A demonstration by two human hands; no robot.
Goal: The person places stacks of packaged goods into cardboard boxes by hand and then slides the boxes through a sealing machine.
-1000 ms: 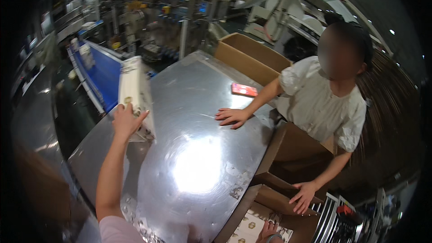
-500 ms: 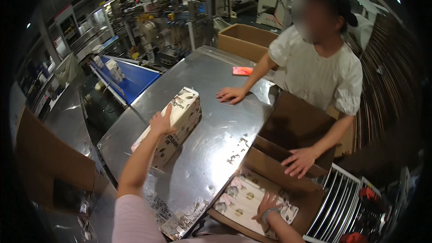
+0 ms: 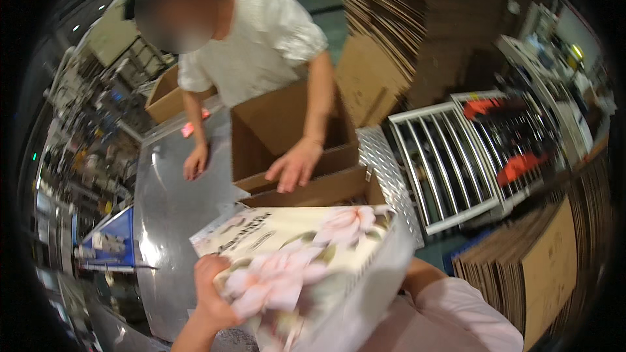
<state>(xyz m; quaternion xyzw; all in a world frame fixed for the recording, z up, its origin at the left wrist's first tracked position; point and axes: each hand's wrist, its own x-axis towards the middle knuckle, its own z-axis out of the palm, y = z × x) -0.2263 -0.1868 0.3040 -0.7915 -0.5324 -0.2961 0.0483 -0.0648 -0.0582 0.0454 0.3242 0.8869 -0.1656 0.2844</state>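
A cream, long wrapped pack printed with pink flowers [image 3: 280, 267] is held up close in front of me, tilted and partly smeared by motion. My left hand [image 3: 215, 293] grips its left side, fingers closed around the edge. At the pack's other side my right forearm [image 3: 424, 276] reaches in, but the right hand is hidden behind it. Just beyond the pack stands an open brown carton [image 3: 313, 188], its inside mostly covered from view. A co-worker's hand [image 3: 298, 163] rests over the edge between this carton and another open carton [image 3: 261, 124].
A metal table [image 3: 173, 221] extends to the left, with a pinkish-red phone [image 3: 189, 129] at its far side. The co-worker [image 3: 261, 45] stands across from me. To the right lie a roller conveyor [image 3: 443, 169] and stacked flat cardboard [image 3: 535, 267]. A blue conveyor [image 3: 120, 238] is far left.
My view has swung to the right. The left hand has brought the pack from the table to in front of the carton. My right hand has left the carton's packs and is now hidden.
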